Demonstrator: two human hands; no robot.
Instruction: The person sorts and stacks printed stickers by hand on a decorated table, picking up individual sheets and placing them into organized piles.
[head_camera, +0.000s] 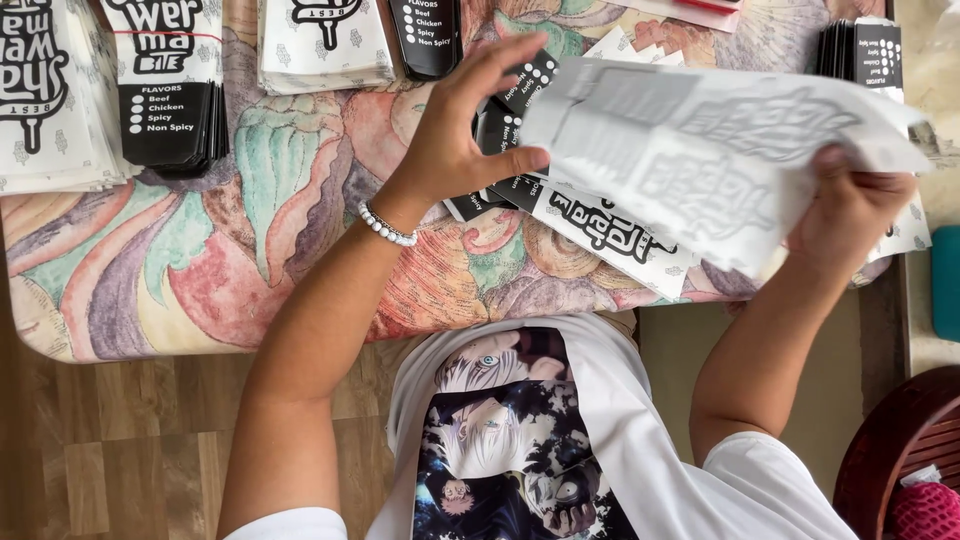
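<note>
- The left hand (462, 125) is in the upper middle of the frame. Its fingers are spread, and the thumb and the fingers pinch the left edge of a white paper sleeve (700, 150).
- The right hand (850, 205) is at the right of the frame. It grips the right end of the same paper sleeve; the fingers are behind the paper, so how they close I cannot tell exactly.
- The paper sleeve is held above the table, between the two hands, and it is tilted a little down to the right. Its print shows faint through the paper, and the sleeve looks blurred.
- Under the sleeve, in the middle of the frame, lies a loose pile of printed sleeves (600, 225) in black and white, partly fanned out.
- On the left wrist is a bracelet of white beads (387, 226).
- In the upper left of the frame are neat stacks of sleeves (165, 90), one with a red rubber band around it.
- The table has a cloth with colourful pattern (200, 250).
- In the lower right corner is a dark red wooden chair (890, 440).
</note>
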